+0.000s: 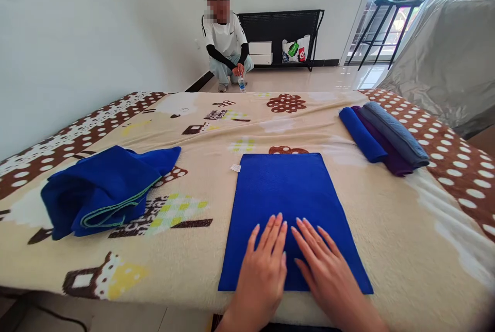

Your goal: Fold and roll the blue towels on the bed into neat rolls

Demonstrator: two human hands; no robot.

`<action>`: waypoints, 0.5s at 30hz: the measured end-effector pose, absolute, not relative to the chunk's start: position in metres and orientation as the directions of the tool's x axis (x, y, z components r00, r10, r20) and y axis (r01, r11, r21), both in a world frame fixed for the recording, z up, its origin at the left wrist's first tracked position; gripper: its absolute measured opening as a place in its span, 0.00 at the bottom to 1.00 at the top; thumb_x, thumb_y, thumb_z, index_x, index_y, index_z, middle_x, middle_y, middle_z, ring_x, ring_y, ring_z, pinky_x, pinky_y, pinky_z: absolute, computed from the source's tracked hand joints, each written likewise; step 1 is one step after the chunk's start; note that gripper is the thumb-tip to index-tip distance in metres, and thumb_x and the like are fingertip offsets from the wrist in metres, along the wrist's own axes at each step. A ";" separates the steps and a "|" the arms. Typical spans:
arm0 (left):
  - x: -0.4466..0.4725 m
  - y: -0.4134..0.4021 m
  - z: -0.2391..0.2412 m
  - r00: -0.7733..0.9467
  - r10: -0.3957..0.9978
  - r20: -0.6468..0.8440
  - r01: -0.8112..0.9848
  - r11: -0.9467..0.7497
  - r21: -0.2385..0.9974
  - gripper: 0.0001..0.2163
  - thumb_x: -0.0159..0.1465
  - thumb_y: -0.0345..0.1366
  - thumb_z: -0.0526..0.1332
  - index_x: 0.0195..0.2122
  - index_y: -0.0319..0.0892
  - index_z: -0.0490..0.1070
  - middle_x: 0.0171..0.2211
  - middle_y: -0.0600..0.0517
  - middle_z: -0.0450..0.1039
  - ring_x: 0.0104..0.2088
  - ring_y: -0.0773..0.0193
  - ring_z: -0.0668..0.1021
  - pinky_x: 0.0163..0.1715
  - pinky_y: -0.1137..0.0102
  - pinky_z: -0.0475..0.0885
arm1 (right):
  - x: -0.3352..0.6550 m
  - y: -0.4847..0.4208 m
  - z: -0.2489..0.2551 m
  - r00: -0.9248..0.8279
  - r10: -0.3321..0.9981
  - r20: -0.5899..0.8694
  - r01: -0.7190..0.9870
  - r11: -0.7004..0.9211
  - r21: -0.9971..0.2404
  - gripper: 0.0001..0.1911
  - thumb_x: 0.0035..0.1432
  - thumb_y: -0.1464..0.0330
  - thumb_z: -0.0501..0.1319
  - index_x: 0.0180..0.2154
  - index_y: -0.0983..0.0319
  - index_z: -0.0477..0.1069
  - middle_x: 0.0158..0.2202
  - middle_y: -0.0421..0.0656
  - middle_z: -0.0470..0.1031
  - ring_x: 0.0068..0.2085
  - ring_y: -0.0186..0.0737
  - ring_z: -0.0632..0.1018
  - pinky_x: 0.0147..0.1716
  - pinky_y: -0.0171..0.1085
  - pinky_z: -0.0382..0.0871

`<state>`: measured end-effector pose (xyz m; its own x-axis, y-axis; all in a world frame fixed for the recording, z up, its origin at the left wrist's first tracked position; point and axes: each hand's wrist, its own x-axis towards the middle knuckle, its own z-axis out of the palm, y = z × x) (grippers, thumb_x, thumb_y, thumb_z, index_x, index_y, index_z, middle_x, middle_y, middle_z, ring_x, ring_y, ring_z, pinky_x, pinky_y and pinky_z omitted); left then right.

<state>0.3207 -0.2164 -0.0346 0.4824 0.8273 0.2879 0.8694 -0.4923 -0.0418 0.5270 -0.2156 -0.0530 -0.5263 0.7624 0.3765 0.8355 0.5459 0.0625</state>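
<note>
A blue towel (284, 187) lies flat in front of me, with a small white tag on its far left corner. My left hand (266, 262) rests palm down on its near part, fingers stretched out. Beside it, my right hand (323, 257) also lies flat on the cloth, fingers extended and a little apart. Neither hand grips anything. To the left sits a crumpled blue towel (112, 182) with green edge stitching. On the right are rolled towels side by side: a blue one (361, 133), a purple one (386, 149) and a grey-blue one (398, 133).
A patterned blanket (185, 265) covers the surface under the towels. Beyond its far edge a person (226, 38) squats with a water bottle (242, 83). A black rack (280, 25), a stool (398, 4) and a covered bulky thing (452, 53) stand further back.
</note>
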 end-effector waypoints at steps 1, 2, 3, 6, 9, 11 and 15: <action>0.327 -0.215 -0.038 0.493 0.824 0.278 0.864 -0.502 -0.045 0.27 0.70 0.33 0.51 0.70 0.40 0.51 0.71 0.49 0.53 0.70 0.61 0.58 0.66 0.62 0.53 | 0.520 -0.215 -0.055 -0.539 0.758 0.367 0.829 0.554 0.075 0.31 0.67 0.65 0.54 0.68 0.65 0.55 0.70 0.47 0.53 0.70 0.42 0.57 0.68 0.44 0.47; 0.327 -0.216 -0.041 0.500 0.822 0.271 0.861 -0.505 -0.057 0.27 0.71 0.37 0.52 0.70 0.41 0.51 0.71 0.50 0.53 0.70 0.61 0.58 0.66 0.62 0.52 | 0.519 -0.215 -0.058 -0.548 0.756 0.357 0.826 0.557 0.087 0.32 0.67 0.63 0.55 0.68 0.65 0.54 0.70 0.47 0.53 0.70 0.42 0.57 0.68 0.44 0.46; 0.322 -0.217 -0.045 0.503 0.823 0.263 0.861 -0.502 -0.076 0.27 0.71 0.40 0.52 0.70 0.43 0.51 0.71 0.51 0.53 0.70 0.61 0.58 0.66 0.62 0.51 | 0.523 -0.217 -0.062 -0.554 0.755 0.350 0.823 0.560 0.096 0.33 0.67 0.60 0.55 0.68 0.65 0.54 0.70 0.48 0.53 0.70 0.43 0.57 0.69 0.45 0.45; 0.283 -0.230 -0.056 0.496 0.829 0.258 0.869 -0.474 -0.144 0.29 0.70 0.45 0.55 0.70 0.44 0.53 0.70 0.50 0.54 0.70 0.59 0.58 0.69 0.60 0.43 | 0.556 -0.228 -0.074 -0.572 0.745 0.345 0.813 0.570 0.116 0.36 0.65 0.56 0.57 0.69 0.63 0.54 0.70 0.48 0.54 0.69 0.45 0.58 0.70 0.46 0.42; 0.235 -0.246 -0.060 0.539 0.802 0.257 0.842 -0.512 -0.168 0.29 0.68 0.43 0.57 0.69 0.43 0.56 0.69 0.48 0.57 0.70 0.56 0.57 0.70 0.58 0.41 | 0.597 -0.243 -0.080 -0.601 0.720 0.348 0.792 0.596 0.134 0.36 0.64 0.56 0.58 0.68 0.64 0.56 0.68 0.48 0.57 0.69 0.47 0.60 0.71 0.47 0.40; 0.213 -0.254 -0.060 0.603 0.761 0.240 0.797 -0.583 -0.156 0.28 0.67 0.39 0.58 0.68 0.42 0.58 0.68 0.48 0.59 0.70 0.55 0.59 0.70 0.57 0.43 | 0.617 -0.252 -0.081 -0.627 0.693 0.355 0.768 0.626 0.134 0.35 0.64 0.57 0.58 0.67 0.65 0.58 0.67 0.49 0.60 0.68 0.46 0.61 0.71 0.47 0.40; 0.192 -0.261 -0.060 0.649 0.702 0.293 0.744 -0.666 -0.053 0.26 0.64 0.27 0.57 0.65 0.40 0.62 0.65 0.47 0.65 0.67 0.56 0.64 0.68 0.58 0.53 | 0.642 -0.261 -0.083 -0.656 0.664 0.360 0.729 0.681 0.072 0.29 0.64 0.64 0.58 0.65 0.66 0.62 0.66 0.48 0.62 0.67 0.43 0.64 0.71 0.43 0.45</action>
<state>0.1918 -0.2608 -0.0604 0.6493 0.7019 0.2928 0.7439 -0.6663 -0.0526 0.6421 -0.2611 -0.0830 -0.6557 0.6636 0.3601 0.7288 0.6809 0.0724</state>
